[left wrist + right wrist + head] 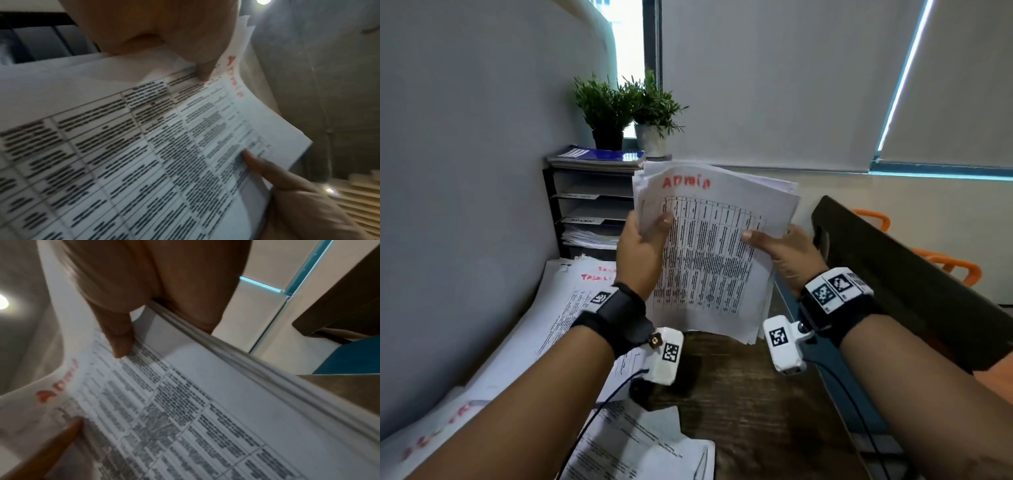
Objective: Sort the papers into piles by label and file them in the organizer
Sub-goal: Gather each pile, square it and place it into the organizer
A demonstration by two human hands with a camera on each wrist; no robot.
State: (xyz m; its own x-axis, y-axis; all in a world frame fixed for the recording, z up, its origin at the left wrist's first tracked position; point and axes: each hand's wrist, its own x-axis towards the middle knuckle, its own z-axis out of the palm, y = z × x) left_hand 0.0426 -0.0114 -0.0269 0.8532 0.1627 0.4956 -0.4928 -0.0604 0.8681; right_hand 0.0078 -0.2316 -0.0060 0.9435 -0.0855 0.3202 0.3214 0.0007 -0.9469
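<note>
Both hands, left hand (642, 246) and right hand (787, 255), pinch the ADMIN stack (709, 253), lifted above the counter (743, 394); organizer (585, 209) at ten o'clock. Loose uneven sheets may slip out.

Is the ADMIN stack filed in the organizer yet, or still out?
Out. Left hand and right hand grip the ADMIN stack in the air, in front of the organizer.

Both hands held a stack of papers (717, 253) marked "ADMIN" in red above the wooden desk (750, 404): left hand (642, 255) on its left edge, right hand (786, 255) on its right edge. Behind stood a black organizer (589, 209), loose papers (558, 308) lying before it
</note>
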